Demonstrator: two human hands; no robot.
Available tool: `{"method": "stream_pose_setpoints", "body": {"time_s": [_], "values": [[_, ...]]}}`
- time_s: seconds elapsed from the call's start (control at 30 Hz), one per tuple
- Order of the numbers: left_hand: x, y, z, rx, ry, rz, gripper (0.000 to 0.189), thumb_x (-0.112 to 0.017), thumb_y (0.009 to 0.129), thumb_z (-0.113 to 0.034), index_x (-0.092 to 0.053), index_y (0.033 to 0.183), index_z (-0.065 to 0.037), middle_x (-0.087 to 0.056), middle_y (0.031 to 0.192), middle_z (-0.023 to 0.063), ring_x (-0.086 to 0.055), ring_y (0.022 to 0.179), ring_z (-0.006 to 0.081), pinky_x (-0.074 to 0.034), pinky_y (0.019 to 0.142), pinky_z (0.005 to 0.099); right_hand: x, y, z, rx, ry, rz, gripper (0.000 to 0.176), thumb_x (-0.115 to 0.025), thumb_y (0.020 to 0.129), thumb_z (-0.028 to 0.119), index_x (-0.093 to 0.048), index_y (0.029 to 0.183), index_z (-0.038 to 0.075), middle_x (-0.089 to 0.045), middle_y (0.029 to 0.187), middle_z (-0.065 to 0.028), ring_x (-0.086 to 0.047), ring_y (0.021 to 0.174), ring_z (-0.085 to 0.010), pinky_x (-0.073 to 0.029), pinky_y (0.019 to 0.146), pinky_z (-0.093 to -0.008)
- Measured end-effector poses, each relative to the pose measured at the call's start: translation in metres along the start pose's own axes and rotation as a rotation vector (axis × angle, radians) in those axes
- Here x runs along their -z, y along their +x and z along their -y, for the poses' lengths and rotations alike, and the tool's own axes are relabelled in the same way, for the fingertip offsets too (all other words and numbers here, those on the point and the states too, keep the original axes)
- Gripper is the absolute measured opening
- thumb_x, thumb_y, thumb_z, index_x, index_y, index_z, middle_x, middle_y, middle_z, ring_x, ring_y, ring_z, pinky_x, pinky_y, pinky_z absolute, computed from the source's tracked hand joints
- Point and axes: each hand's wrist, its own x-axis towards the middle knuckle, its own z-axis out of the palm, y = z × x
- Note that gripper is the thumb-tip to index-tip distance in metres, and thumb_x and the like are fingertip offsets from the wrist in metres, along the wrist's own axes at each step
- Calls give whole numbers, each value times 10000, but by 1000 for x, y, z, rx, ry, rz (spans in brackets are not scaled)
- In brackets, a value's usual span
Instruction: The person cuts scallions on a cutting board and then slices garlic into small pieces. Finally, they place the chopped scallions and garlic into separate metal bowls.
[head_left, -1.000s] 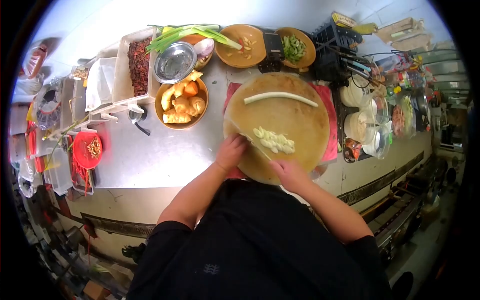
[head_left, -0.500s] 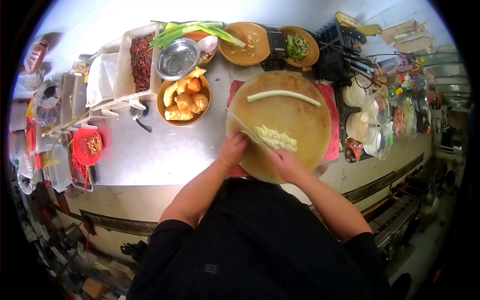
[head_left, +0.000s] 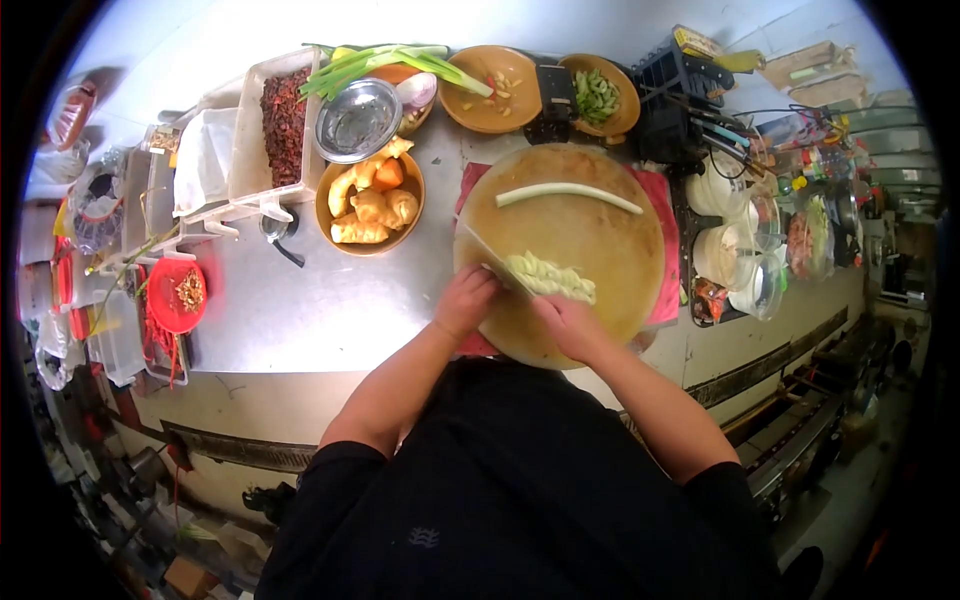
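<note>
On the round cutting board (head_left: 610, 240), my right hand (head_left: 565, 325) grips a kitchen knife (head_left: 490, 252), its handle hidden in the fist. The thin blade slants up and to the left. My left hand (head_left: 468, 300) is closed at the blade's left side, fingers curled down. A small pale bit of scallion shows at its fingertips; the rest is covered. Chopped white scallion (head_left: 552, 278) lies in a row against the right side of the blade. Farther back on the board rests a long white scallion stalk (head_left: 570, 190).
A red cloth (head_left: 665, 285) lies under the board. Left stands a bowl of ginger (head_left: 372, 205), with a metal bowl (head_left: 358, 120) behind it. Plates (head_left: 490, 85) and green scallions (head_left: 385, 62) line the back. A tub of dried chillies (head_left: 285, 125) and red dish (head_left: 170, 295) are farther left.
The knife blade has tilted slightly between my hands. Both hands stay at nearly the same spot, and the chopped scallion lies much as before.
</note>
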Motion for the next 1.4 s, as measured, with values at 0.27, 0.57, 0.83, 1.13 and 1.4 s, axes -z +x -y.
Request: {"method": "stream_pose_setpoints", "body": {"time_s": [0.27, 0.57, 0.83, 1.13, 1.4], "values": [[-3, -7, 5, -31, -12, -27, 204, -645, 674, -39, -654, 877, -57, -645, 997, 94, -612, 1004, 307, -533, 858, 374, 26, -33, 18, -121, -76, 156, 480, -463, 995, 440, -687, 1023, 17, -675, 921, -240, -648, 870, -408, -502, 778, -441], [0, -5, 4, 1, -5, 10, 187, -683, 690, -64, -658, 875, -81, -648, 990, 81, -616, 1011, 304, -539, 844, 378, 20, -15, 28, -172, -71, 224, 531, -426, 1003, 469, -681, 1074, 8, -669, 1001, -259, -635, 955, -424, -495, 842, -448], [3, -2, 3, -13, -17, 54, 194, -711, 701, -84, -652, 886, -85, -637, 992, 85, -614, 987, 311, -535, 832, 384, -7, 4, 18, -69, 27, 72, 478, -474, 985, 445, -685, 1098, 31, -666, 1047, -255, -628, 992, -425, -496, 854, -441], [-3, 13, -5, 150, -120, 297, 446, -793, 718, -169, -607, 1101, -36, -567, 1199, 186, -555, 1112, 391, -489, 945, 432, 1, -73, -39, -125, 196, -229, 421, -494, 986, 396, -647, 1106, 22, -666, 861, -215, -666, 844, -338, -508, 780, -424], [-58, 58, -52, 117, -85, 638, 964, -791, 720, -499, -378, 1452, -26, -293, 1486, 313, -242, 1424, 465, -222, 1184, 512, 15, -149, -125, -717, 1236, -283, 666, -329, 973, 670, -447, 633, 109, -369, 454, -30, -350, 327, -181, -341, 382, -333]]}}
